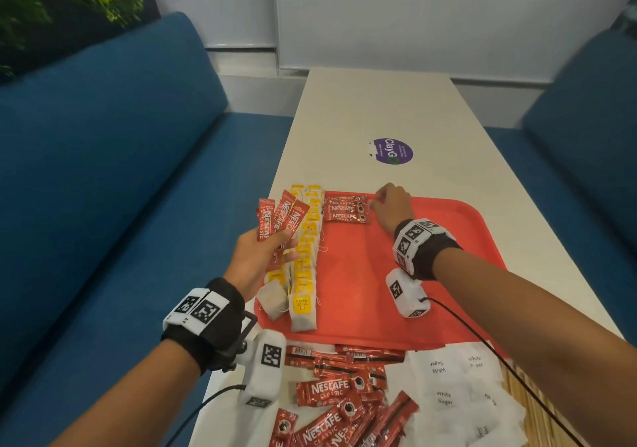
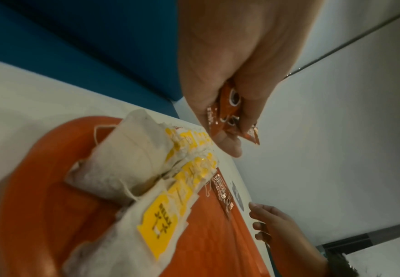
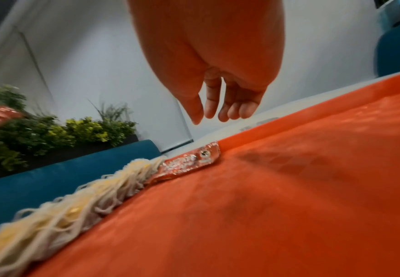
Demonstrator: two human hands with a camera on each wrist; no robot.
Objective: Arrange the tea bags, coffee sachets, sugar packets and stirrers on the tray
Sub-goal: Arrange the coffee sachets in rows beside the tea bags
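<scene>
Here, from the head camera, a red tray (image 1: 448, 274) lies on a pale table (image 1: 379, 108), and everything else is placed against that tray. Along its left edge run rows of tea bags (image 1: 305, 257) with yellow tags. At its far left corner, just beside the tea bags, a few coffee sachets (image 1: 346, 209) lie stacked flat. The right hand (image 1: 393, 207) hovers at the right end of those sachets, fingers pointing down; contact cannot be made out here. The left hand (image 1: 256, 260) is raised over the tray's left edge and grips a fan of held sachets (image 1: 281, 220). Off the tray, at its near edge, a loose pile of sachets (image 1: 344, 395) lies on the table, with white sugar packets (image 1: 455, 384) to the pile's right. A purple sticker (image 1: 393, 151) sits on the table beyond the tray.

From the left wrist, the left hand (image 2: 230, 65) has fingers and thumb curled round the held sachets (image 2: 230, 110), above the tea bags (image 2: 161, 224) on the tray (image 2: 40, 187).

From the right wrist, the right hand (image 3: 218, 75) hangs with loose, relaxed fingers holding nothing, just above the tray (image 3: 289, 187); the stacked coffee sachets (image 3: 189, 161) lie flat where the tea bags (image 3: 75, 196) end.
</scene>
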